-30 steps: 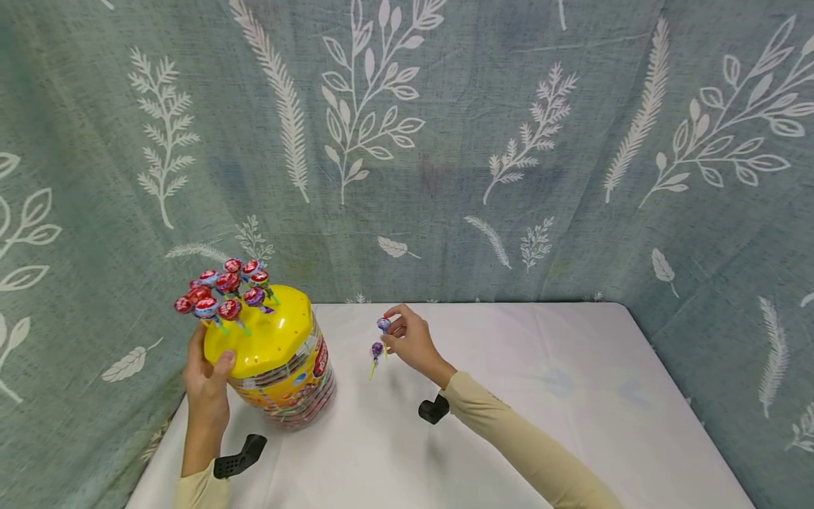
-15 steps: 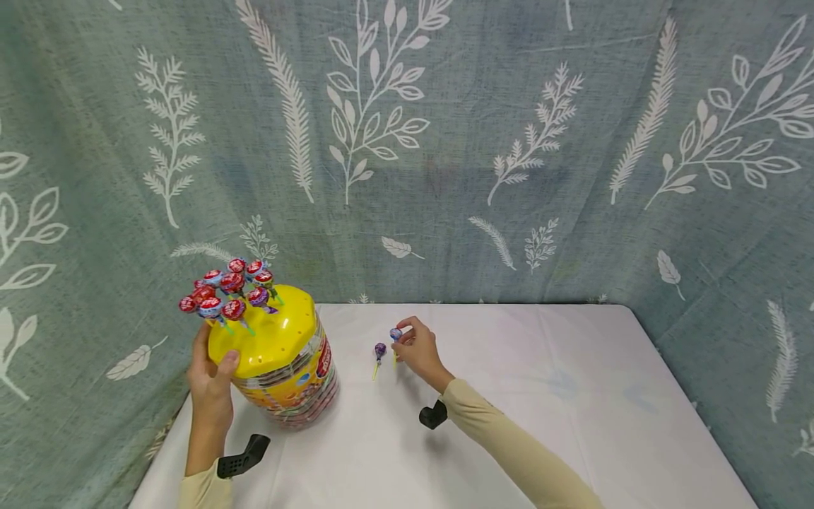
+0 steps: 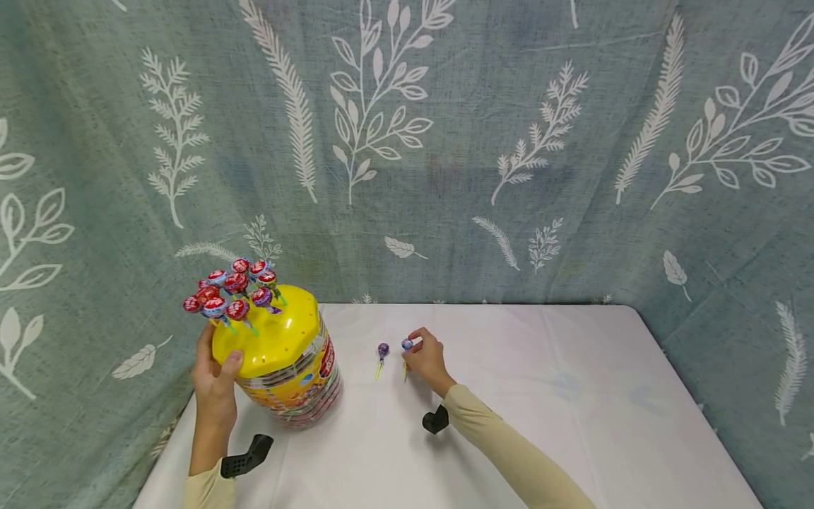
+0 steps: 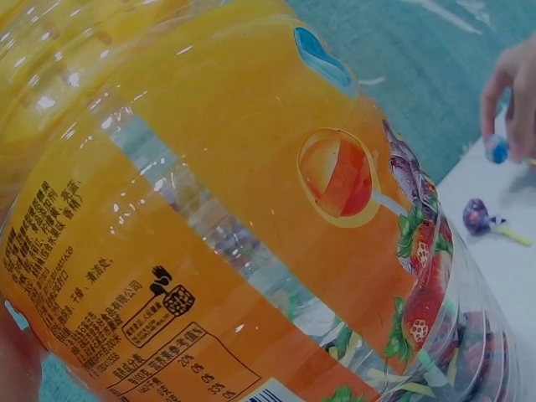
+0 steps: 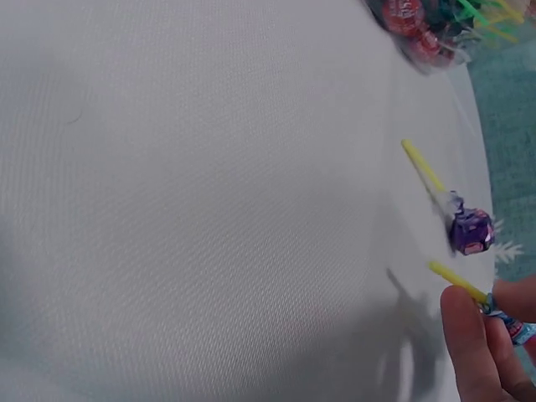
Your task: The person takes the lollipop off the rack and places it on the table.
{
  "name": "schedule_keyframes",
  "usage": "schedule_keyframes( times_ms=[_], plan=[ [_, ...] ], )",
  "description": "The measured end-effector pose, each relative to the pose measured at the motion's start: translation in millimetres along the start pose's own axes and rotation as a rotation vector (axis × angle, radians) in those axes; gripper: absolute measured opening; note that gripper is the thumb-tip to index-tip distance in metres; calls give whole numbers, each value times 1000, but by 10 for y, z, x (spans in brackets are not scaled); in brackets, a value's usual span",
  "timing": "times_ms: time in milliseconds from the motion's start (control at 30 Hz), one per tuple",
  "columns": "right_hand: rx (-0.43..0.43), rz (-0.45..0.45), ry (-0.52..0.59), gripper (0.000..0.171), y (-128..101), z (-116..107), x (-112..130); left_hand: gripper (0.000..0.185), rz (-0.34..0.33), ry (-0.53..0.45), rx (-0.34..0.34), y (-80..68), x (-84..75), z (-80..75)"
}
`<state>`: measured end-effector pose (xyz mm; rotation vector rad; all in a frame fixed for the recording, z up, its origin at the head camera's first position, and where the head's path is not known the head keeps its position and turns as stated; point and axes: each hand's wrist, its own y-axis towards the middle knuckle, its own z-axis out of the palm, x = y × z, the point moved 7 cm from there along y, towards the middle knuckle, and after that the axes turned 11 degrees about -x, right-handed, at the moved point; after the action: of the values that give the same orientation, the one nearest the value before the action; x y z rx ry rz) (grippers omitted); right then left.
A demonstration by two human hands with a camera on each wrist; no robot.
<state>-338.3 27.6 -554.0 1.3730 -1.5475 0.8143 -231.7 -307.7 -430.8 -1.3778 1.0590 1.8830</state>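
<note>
A big lollipop jar with a yellow lid stands tilted at the table's left. Several red and purple lollipops stick up from holes in the lid. My left hand grips the lid's near-left edge, thumb on top. The jar's orange label fills the left wrist view. My right hand pinches a blue lollipop by its yellow stick, low over the table. A purple lollipop lies on the cloth just left of it, also seen as the purple lollipop in the right wrist view.
The white-clothed table runs to a curtain printed with leaves at the back and both sides. Black wrist mounts sit on both forearms. The jar's base shows at the top of the right wrist view.
My right hand has moved down and to the right with the blue lollipop, ending low beside the purple one. The left hand stays on the jar lid.
</note>
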Motion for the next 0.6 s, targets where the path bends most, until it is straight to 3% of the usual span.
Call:
schedule_keyframes(
  times_ms=[300,600],
  plan=[
    [-12,14,-29,30,0,16,-176,68,22,2,9,-5,-1,8],
    [15,21,-22,35,-24,21,-147,68,19,-57,23,-5,-4,-3]
  ],
)
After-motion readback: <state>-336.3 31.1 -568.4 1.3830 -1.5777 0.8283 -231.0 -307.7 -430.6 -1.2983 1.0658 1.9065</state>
